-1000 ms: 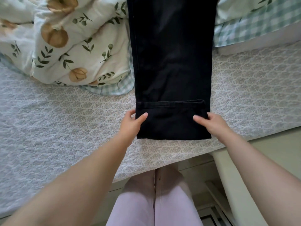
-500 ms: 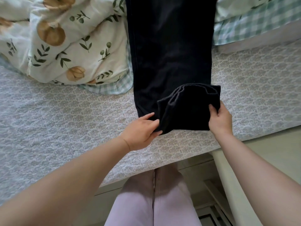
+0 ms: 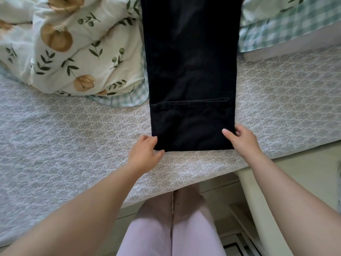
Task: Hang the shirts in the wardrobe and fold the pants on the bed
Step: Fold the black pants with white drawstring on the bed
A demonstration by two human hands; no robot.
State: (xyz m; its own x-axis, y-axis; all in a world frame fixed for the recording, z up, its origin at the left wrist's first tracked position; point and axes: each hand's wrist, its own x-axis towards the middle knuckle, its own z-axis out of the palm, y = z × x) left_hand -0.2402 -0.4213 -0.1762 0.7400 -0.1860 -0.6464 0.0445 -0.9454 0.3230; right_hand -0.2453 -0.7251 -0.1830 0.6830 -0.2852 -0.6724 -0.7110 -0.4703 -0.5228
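Black pants (image 3: 191, 71) lie lengthwise on the bed (image 3: 73, 137), their near end folded back on itself with the hem seam showing across the leg. My left hand (image 3: 144, 154) sits at the fold's near left corner. Its fingers touch the side edge and its thumb lies along the bottom edge. My right hand (image 3: 243, 141) holds the fold's near right corner, thumb on top of the cloth and fingers curled round the side edge. The pants' far end runs out of view at the top. No shirts or wardrobe are in view.
A crumpled floral duvet (image 3: 73, 48) lies just left of the pants, and checked bedding (image 3: 287, 24) lies at the far right. The bed's near edge runs diagonally below my hands. My legs in light pink trousers (image 3: 171, 233) stand against it, beside a pale bed frame (image 3: 258, 209).
Half a second ago both hands held the folded end lifted and bunched. It now lies flat on the leg again, and my hands have moved to its near corners.
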